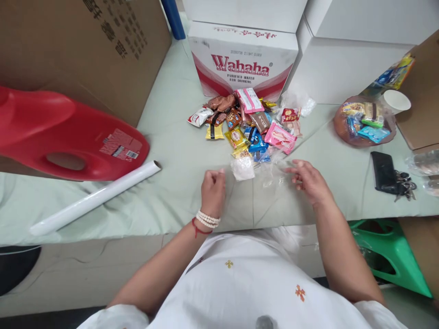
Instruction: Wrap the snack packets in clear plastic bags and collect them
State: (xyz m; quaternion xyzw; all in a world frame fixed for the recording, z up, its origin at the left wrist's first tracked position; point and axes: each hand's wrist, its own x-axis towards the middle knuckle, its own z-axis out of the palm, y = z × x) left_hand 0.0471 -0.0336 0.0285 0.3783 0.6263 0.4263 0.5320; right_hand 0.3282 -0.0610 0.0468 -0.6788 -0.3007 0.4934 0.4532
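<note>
A heap of wrapped snacks [252,125] lies on the pale green tablecloth [171,151] in front of a Wahaha carton [242,61]. My left hand [213,192] is curled into a loose fist just left of a small clear bag [242,167] holding something pale; whether it pinches anything is unclear. My right hand [308,180] has its fingers bent and pinched on the thin clear plastic bag [272,171] that lies crumpled between both hands. A bead bracelet and red string circle my left wrist.
A red plastic jug [65,132] lies on its side at left, a white paper roll [96,197] below it. A plate of snacks [365,123], a paper cup [397,100], a black phone [383,171] with keys, cardboard boxes and a green stool [391,256] are around.
</note>
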